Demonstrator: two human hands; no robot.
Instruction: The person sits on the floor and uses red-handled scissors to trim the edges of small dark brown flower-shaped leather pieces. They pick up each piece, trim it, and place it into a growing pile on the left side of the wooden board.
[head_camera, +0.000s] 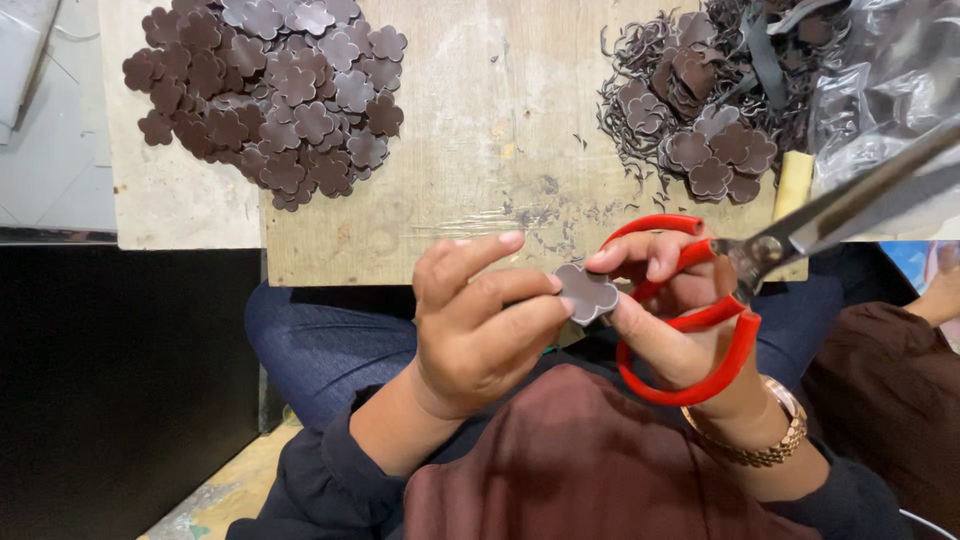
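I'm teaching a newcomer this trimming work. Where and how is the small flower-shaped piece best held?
Pinch the flower-shaped piece flat by one lobe, from its left side, as the left hand does. It is thin and flat, and that leaves the opposite edge facing the right hand with the red-handled scissors.

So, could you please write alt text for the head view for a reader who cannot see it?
Seen from above, a person's left hand pinches a dark brown flower-shaped piece while the right hand holds red-handled scissors. On the wooden board beyond lie a pile of similar pieces at left and pieces tangled with trimmings at right.
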